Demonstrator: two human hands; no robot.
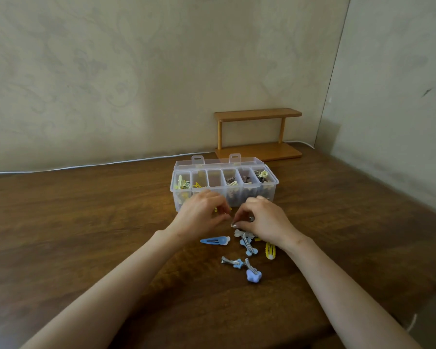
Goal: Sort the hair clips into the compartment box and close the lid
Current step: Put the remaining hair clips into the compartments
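A home room is indicated by patterned wallpaper (111,71), a wooden tabletop (73,222) and a small wooden shelf (258,134).

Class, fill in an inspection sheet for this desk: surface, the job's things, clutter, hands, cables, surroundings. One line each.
Surface: dark wooden table, bare apart from the items below.
Job's things: clear compartment box with lid open and clips in most compartments; loose on the table are a blue snap clip, a yellow snap clip, a purple clip and other blue clips.
Clutter: small wooden shelf behind the box, nothing on it.
Hands: left hand and right hand curled over the pile; whether either grips a clip cannot be told.
Cables: white cable along the wall's foot.
Surroundings: pale patterned wall.
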